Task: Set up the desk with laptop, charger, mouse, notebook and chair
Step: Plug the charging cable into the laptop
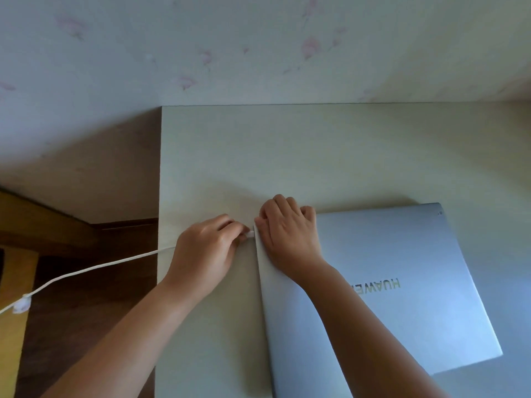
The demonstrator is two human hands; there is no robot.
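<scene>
A closed silver laptop (pixel 402 277) lies on the pale desk (pixel 287 150), lid up, its logo facing me. My right hand (pixel 287 234) rests on the laptop's far left corner, fingers curled over the back edge. My left hand (pixel 207 248) pinches the white plug (pixel 250 234) of the charger cable against the laptop's left side. The white cable (pixel 94 268) trails left off the desk edge, with a small white tie (pixel 21 304) on it.
The desk's left edge (pixel 159 225) drops to a dark wooden floor (pixel 86 326). Yellowish wooden furniture (pixel 14 268) stands at the far left. Floral wallpaper (pixel 258 53) backs the desk. Mouse, notebook and chair are out of view.
</scene>
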